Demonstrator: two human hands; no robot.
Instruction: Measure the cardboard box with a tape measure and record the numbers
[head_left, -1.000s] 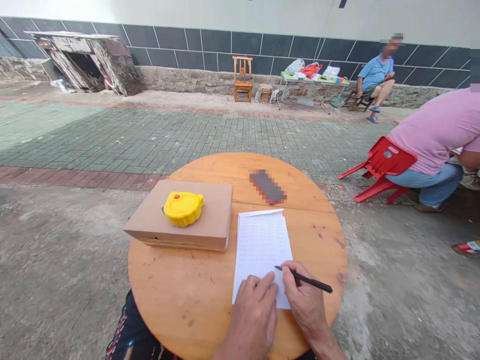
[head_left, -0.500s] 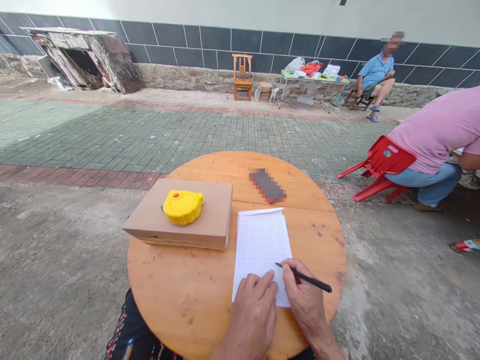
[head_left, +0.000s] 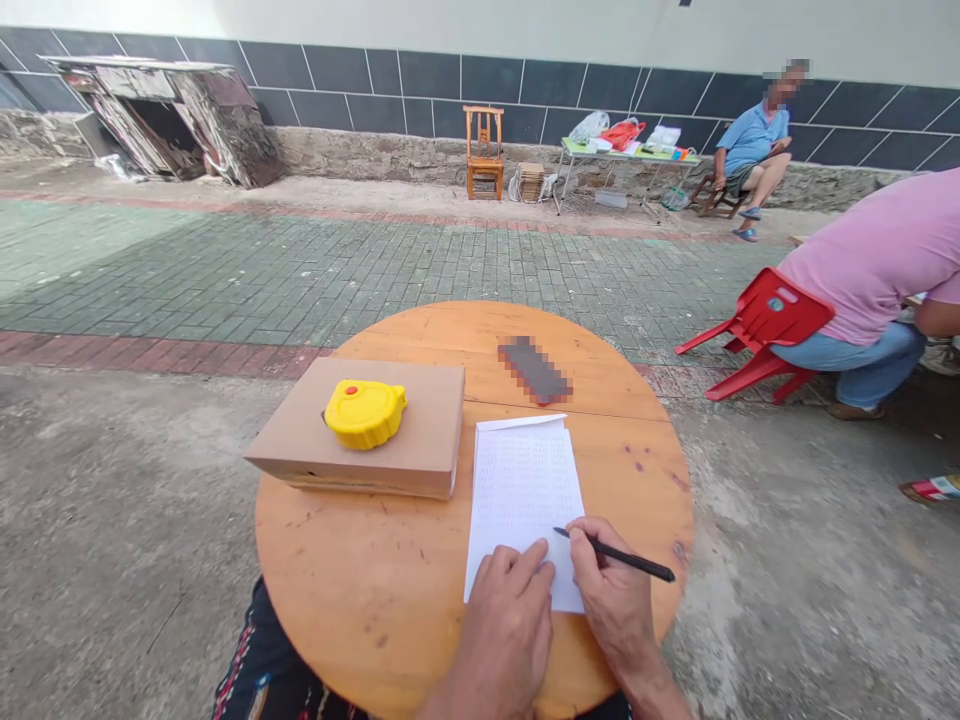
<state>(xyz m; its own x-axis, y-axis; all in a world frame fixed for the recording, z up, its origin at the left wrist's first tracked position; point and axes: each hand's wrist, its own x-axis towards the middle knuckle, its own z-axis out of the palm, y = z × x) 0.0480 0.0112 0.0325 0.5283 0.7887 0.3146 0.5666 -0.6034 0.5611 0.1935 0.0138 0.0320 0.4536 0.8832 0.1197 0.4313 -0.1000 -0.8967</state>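
On the round wooden table (head_left: 352, 590) lies a white sheet of paper (head_left: 517, 490) with rows of small, faint writing. My right hand (head_left: 615, 590) grips a black pen (head_left: 630, 558), its tip at the paper below the written rows. Resting on the lower part of the sheet, my left hand (head_left: 510, 610) has its fingers stretched out over the paper and holds nothing. To the left of the paper, a yellow tape measure (head_left: 366, 415) sits on top of a brown cardboard box (head_left: 427, 440).
A blurred dark flat object (head_left: 535, 370) lies beyond the paper. At the right, a person in a pink shirt (head_left: 877, 260) sits on a red plastic chair (head_left: 784, 305). Another person in blue (head_left: 754, 140) sits by the wall near a folding table (head_left: 574, 150) with bags.
My right hand has shifted slightly to the right with the pen, whose tip has moved a little rightward on the paper. My left hand has stayed in place.
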